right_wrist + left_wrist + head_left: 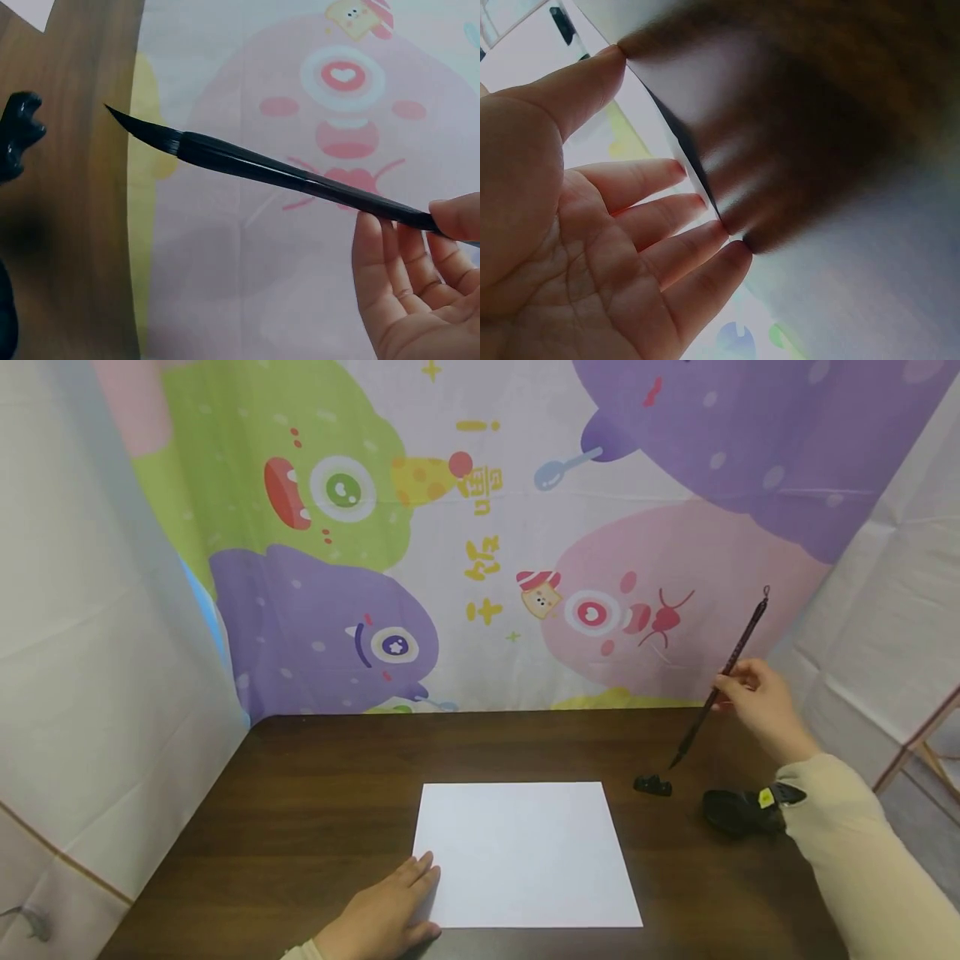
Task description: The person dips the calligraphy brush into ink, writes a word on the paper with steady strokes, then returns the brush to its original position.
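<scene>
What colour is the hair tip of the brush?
The brush tip is black; it shows best in the right wrist view.

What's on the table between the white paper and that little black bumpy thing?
Nothing: the head view shows only a bare strip of brown table between the white paper and the little black bumpy thing.

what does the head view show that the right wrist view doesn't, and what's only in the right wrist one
Only the head view shows the left-hand grip at the left edge of the paper, the looped end of the calligraphy brush, and the green cartoon monster.

Only the right wrist view shows the palm side of the right-hand grip and fine streaks at the base of the bristles.

Both share the held brush, black brush rest, wooden table, pink monster and paper, though the wrist view catches only its corner.
</scene>
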`<state>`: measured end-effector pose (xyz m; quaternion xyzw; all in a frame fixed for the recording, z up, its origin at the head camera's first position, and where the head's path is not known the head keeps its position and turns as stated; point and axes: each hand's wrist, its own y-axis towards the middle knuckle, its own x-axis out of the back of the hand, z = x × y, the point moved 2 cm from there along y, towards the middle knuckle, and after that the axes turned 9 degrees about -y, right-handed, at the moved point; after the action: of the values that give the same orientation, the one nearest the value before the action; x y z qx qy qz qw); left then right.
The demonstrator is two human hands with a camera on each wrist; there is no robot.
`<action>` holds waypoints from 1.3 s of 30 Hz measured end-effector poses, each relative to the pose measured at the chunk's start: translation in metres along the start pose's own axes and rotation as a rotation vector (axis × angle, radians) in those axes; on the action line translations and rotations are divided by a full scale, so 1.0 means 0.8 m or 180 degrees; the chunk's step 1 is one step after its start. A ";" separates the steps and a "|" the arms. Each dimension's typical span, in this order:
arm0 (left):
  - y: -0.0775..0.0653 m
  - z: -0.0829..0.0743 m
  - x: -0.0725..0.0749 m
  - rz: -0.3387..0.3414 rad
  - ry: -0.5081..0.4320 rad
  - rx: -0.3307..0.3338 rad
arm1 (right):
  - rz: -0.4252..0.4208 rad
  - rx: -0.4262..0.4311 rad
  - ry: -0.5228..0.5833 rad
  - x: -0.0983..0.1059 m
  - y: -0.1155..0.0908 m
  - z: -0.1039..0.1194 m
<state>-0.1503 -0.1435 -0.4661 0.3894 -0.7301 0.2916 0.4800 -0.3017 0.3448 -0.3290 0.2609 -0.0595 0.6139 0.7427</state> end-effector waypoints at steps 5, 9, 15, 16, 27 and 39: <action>-0.001 0.000 0.000 -0.0008 0.0012 -0.0015 | -0.0155 0.0114 0.0179 0.021 -0.015 -0.004; -0.001 0.000 0.000 0.0025 -0.0003 0.0014 | -0.0268 0.0127 0.0404 0.034 -0.028 -0.013; -0.001 -0.001 0.001 0.0030 -0.0025 0.0018 | -0.0427 0.0179 0.0854 0.048 -0.048 -0.036; -0.001 -0.002 0.001 0.0031 -0.0030 0.0019 | -0.0451 0.0147 0.0874 0.050 -0.051 -0.041; -0.001 -0.001 0.000 0.0028 -0.0067 0.0011 | -0.0583 -0.0398 0.0167 0.071 -0.081 -0.101; -0.002 -0.003 0.003 0.0009 -0.0060 0.0011 | -0.0680 -0.0821 0.0090 0.068 -0.094 -0.135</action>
<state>-0.1485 -0.1428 -0.4626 0.3918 -0.7346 0.2900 0.4720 -0.2427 0.4342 -0.4231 0.1595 -0.0992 0.5223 0.8318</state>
